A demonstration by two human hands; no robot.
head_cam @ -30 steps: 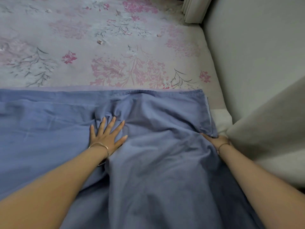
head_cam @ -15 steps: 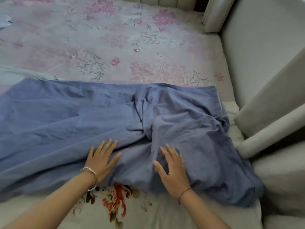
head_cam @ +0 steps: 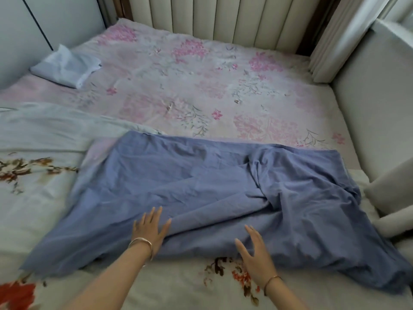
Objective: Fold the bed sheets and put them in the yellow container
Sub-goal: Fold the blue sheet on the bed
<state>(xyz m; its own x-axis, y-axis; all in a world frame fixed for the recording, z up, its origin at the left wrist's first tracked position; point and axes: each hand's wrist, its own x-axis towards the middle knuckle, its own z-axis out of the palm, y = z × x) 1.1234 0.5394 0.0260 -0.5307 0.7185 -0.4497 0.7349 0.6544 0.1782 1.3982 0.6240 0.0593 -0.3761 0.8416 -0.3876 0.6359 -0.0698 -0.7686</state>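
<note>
With both open hands, left [head_cam: 150, 229] and right [head_cam: 257, 253], flat on the rumpled blue cotton sheet [head_cam: 212, 186], I'd smooth creases outward before folding.

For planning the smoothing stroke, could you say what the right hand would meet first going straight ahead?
Probably the bunched fold in the blue sheet, just beyond the right hand; depth unclear.

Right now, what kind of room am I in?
Most likely a bedroom. A pink floral sheet is spread out flat and wide, a padded ribbed headboard stands upright behind it, and a loose, creased blue sheet lies on the near side.
</note>
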